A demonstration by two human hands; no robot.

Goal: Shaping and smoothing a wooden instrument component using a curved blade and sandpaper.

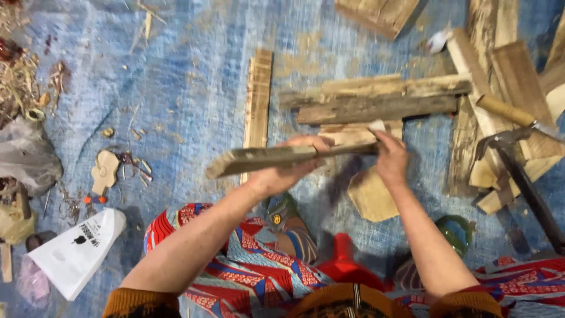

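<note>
Both my hands hold one flat, rough wooden slat (pixel 259 160) level above the blue tarp. My left hand (pixel 291 168) grips it from below near its middle. Closed around its right end is my right hand (pixel 389 156). The slat's left end sticks out free and looks motion-blurred. My legs, in red, blue and white patterned cloth (pixel 247 265), lie beneath my arms.
Rough planks (pixel 376 97) lie stacked ahead, one upright slat (pixel 258 100) to their left. A hatchet with a dark handle (pixel 524 176) and a wooden-handled tool (pixel 506 112) rest on boards at right. A white plastic piece (pixel 76 250), a small wooden cutout (pixel 105 171) and shavings lie left.
</note>
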